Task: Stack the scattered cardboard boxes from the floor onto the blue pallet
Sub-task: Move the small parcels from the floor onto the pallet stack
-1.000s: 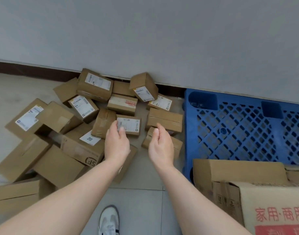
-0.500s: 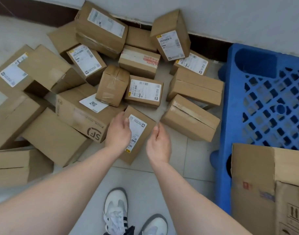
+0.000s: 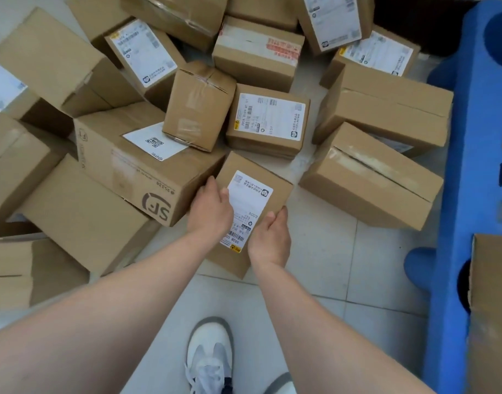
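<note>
A person's left hand (image 3: pixel 211 207) and right hand (image 3: pixel 269 237) clasp a small labelled cardboard box (image 3: pixel 251 206) from either side, fingers curled over its edges. The box lies on the tiled floor (image 3: pixel 343 265) at the near edge of the scattered heap, touching an SF-marked carton (image 3: pixel 136 166). The blue pallet (image 3: pixel 466 166) stands to the right.

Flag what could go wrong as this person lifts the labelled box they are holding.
1. The left hand is squeezed between the labelled box and the SF box; its grip looks shallow and may slip.
2. The taped box rests partly on the SF box, so a nudge there might tip it.
</note>
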A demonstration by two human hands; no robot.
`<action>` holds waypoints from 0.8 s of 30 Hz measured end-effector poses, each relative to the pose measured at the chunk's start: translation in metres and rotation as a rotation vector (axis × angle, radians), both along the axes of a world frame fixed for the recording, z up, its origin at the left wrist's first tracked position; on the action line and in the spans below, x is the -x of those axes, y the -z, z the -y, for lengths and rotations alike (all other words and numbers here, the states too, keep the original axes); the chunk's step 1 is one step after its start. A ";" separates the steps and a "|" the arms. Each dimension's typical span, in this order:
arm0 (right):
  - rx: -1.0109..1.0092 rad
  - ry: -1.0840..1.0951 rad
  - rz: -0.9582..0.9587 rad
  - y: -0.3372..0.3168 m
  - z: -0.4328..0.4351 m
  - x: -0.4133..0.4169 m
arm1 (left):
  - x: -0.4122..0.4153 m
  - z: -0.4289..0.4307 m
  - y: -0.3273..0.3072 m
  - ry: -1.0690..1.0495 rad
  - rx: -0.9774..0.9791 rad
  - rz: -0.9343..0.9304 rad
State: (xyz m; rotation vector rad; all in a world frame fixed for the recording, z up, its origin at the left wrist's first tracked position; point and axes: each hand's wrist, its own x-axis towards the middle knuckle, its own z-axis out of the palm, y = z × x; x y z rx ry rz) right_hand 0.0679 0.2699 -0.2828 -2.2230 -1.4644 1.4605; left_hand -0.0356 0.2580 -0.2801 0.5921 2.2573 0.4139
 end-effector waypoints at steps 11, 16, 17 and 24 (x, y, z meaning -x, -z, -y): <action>-0.091 -0.032 -0.009 -0.070 -0.024 -0.019 | -0.014 0.003 -0.073 -0.046 -0.136 0.037; -0.169 -0.039 -0.013 -0.146 -0.039 -0.035 | -0.028 -0.008 -0.146 -0.005 -0.226 0.006; -0.184 -0.044 -0.016 -0.162 -0.043 -0.039 | -0.030 -0.011 -0.160 0.010 -0.236 0.002; -0.275 -0.040 -0.032 -0.271 -0.071 -0.062 | -0.048 -0.039 -0.260 0.077 -0.358 0.005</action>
